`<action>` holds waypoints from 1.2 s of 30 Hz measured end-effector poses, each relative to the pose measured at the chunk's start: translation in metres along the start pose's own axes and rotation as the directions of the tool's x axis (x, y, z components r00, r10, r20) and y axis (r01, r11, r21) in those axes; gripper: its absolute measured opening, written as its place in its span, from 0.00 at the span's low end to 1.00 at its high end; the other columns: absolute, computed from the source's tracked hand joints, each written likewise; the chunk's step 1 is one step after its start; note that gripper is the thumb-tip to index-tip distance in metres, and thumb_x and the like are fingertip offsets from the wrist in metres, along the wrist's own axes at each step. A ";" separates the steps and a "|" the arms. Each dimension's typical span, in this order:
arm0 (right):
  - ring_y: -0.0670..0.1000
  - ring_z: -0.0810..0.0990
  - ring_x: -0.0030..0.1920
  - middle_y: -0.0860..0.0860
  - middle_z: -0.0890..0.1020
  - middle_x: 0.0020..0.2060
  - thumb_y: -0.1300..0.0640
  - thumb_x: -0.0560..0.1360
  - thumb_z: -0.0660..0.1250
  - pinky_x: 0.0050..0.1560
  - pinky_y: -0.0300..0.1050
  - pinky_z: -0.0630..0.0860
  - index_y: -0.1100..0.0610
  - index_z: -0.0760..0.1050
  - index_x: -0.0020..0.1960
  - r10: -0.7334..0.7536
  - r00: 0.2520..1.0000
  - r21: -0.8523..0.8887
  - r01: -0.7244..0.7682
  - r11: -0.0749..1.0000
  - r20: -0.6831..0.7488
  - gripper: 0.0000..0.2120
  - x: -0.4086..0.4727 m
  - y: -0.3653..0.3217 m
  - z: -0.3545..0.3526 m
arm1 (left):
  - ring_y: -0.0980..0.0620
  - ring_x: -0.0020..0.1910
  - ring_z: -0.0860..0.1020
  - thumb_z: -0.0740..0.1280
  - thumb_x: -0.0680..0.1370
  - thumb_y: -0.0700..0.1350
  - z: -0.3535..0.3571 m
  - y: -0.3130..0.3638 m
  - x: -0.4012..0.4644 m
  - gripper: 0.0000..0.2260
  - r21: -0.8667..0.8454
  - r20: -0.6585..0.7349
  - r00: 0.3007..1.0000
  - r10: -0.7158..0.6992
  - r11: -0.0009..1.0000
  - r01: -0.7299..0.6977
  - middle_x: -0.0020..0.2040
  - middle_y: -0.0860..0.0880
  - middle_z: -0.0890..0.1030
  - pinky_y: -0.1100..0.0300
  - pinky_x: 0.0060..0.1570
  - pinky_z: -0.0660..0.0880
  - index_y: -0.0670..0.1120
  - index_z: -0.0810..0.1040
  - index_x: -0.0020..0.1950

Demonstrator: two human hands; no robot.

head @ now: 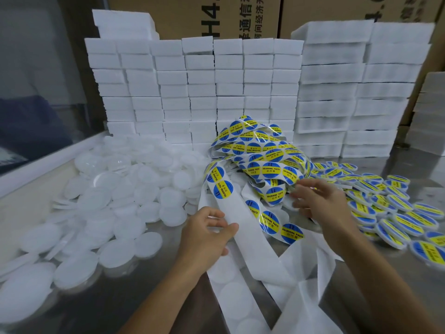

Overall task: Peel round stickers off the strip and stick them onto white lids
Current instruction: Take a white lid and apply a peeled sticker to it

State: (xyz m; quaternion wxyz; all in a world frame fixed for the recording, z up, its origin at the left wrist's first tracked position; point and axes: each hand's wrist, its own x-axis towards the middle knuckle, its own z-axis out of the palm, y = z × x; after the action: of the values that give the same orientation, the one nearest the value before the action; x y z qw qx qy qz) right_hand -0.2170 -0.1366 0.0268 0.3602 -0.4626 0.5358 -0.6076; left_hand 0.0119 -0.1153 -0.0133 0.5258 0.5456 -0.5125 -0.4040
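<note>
Work looks partly done: stickered lids [395, 210] lie heaped toward the right edge of the bench [154, 297], while a far bigger pile of bare white lids [115, 201] covers its left side. The strip [243, 239] runs from a tangle of unpeeled round stickers [260, 150] at mid-bench down to the near edge, its near stretch already stripped. The left hand [207, 237] pinches the strip; the right hand [320, 201] reaches into the tangle, fingers loosely spread, its grip unclear
</note>
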 end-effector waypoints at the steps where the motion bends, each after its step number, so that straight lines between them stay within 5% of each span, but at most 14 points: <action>1: 0.46 0.82 0.33 0.52 0.86 0.39 0.56 0.77 0.69 0.33 0.40 0.76 0.53 0.79 0.53 -0.065 0.994 -0.108 0.075 0.991 0.090 0.05 -0.007 -0.001 0.009 | 0.51 0.32 0.80 0.78 0.69 0.43 0.000 0.000 0.000 0.11 0.000 0.001 1.000 -0.008 1.000 0.008 0.46 0.49 0.83 0.58 0.29 0.78 0.49 0.79 0.46; 4: 0.44 0.82 0.37 0.44 0.85 0.39 0.46 0.74 0.72 0.39 0.37 0.77 0.43 0.75 0.55 -0.175 0.931 -0.336 0.285 0.898 0.321 0.12 -0.027 0.003 0.032 | 0.52 0.32 0.82 0.78 0.69 0.44 -0.001 0.002 0.000 0.12 0.012 0.011 1.000 -0.026 1.000 0.026 0.46 0.51 0.83 0.59 0.29 0.78 0.50 0.79 0.48; 6: 0.42 0.81 0.37 0.43 0.84 0.42 0.48 0.72 0.74 0.40 0.33 0.76 0.41 0.72 0.58 -0.166 0.900 -0.354 0.321 0.878 0.404 0.17 -0.037 0.009 0.043 | 0.53 0.32 0.82 0.78 0.68 0.44 0.000 0.002 -0.001 0.13 0.010 0.014 0.999 -0.031 0.999 0.031 0.44 0.51 0.83 0.60 0.29 0.78 0.51 0.79 0.48; 11: 0.42 0.74 0.29 0.48 0.80 0.46 0.61 0.72 0.75 0.33 0.33 0.72 0.47 0.77 0.53 -0.142 0.917 -0.247 0.246 0.937 0.374 0.15 -0.043 0.013 0.052 | 0.52 0.28 0.79 0.77 0.69 0.40 0.000 0.007 -0.004 0.16 -0.085 0.009 0.999 -0.044 0.995 0.045 0.40 0.48 0.84 0.58 0.29 0.78 0.51 0.76 0.52; 16: 0.48 0.69 0.29 0.54 0.75 0.34 0.63 0.72 0.75 0.30 0.37 0.68 0.50 0.82 0.48 -0.071 0.876 -0.163 0.168 0.972 0.478 0.10 -0.043 0.011 0.055 | 0.49 0.32 0.79 0.73 0.74 0.41 -0.005 0.019 -0.006 0.13 -0.326 0.007 0.994 -0.110 0.939 0.107 0.39 0.44 0.84 0.58 0.29 0.76 0.46 0.77 0.57; 19: 0.45 0.75 0.28 0.46 0.79 0.40 0.63 0.71 0.76 0.32 0.35 0.72 0.48 0.82 0.49 -0.132 0.859 -0.101 0.208 0.973 0.495 0.12 -0.047 0.012 0.057 | 0.49 0.34 0.81 0.70 0.76 0.38 -0.008 0.022 -0.007 0.08 -0.333 0.006 0.998 -0.070 0.941 0.068 0.42 0.44 0.85 0.58 0.33 0.78 0.45 0.80 0.55; 22: 0.44 0.80 0.36 0.44 0.79 0.47 0.56 0.71 0.76 0.38 0.33 0.72 0.45 0.81 0.51 -0.354 0.850 -0.262 0.471 0.842 0.390 0.11 -0.049 0.015 0.057 | 0.48 0.36 0.81 0.72 0.74 0.36 -0.007 0.023 -0.008 0.09 -0.286 -0.014 1.000 -0.025 0.958 0.020 0.42 0.44 0.84 0.56 0.37 0.79 0.44 0.81 0.53; 25: 0.45 0.78 0.40 0.45 0.75 0.48 0.55 0.72 0.75 0.40 0.38 0.74 0.48 0.82 0.52 -0.551 0.756 -0.391 0.654 0.648 0.353 0.10 -0.047 0.015 0.053 | 0.48 0.36 0.81 0.72 0.72 0.35 -0.004 0.023 -0.009 0.08 -0.291 0.073 0.993 -0.094 0.950 0.111 0.42 0.42 0.85 0.57 0.38 0.79 0.42 0.82 0.50; 32: 0.49 0.81 0.43 0.47 0.82 0.43 0.57 0.74 0.74 0.39 0.51 0.79 0.54 0.85 0.51 -0.654 0.614 -0.422 0.786 0.452 0.441 0.06 -0.049 0.011 0.051 | 0.42 0.46 0.83 0.66 0.76 0.34 -0.002 0.022 -0.015 0.10 -0.179 0.206 0.978 -0.033 0.981 0.071 0.47 0.37 0.84 0.48 0.53 0.78 0.46 0.85 0.49; 36: 0.52 0.81 0.42 0.49 0.82 0.41 0.59 0.75 0.73 0.37 0.52 0.79 0.56 0.85 0.48 -0.677 0.578 -0.427 0.809 0.404 0.455 0.04 -0.050 0.007 0.050 | 0.47 0.40 0.76 0.67 0.75 0.34 -0.002 0.020 -0.014 0.10 -0.079 0.194 0.980 0.055 0.996 -0.040 0.38 0.41 0.76 0.52 0.46 0.75 0.47 0.83 0.51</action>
State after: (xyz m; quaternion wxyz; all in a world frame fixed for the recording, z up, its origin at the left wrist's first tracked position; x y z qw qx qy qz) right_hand -0.1540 -0.1068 0.0105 -0.0609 -0.8009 0.3913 -0.4493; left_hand 0.0096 -0.1000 0.0056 0.5025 0.4706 -0.5592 -0.4619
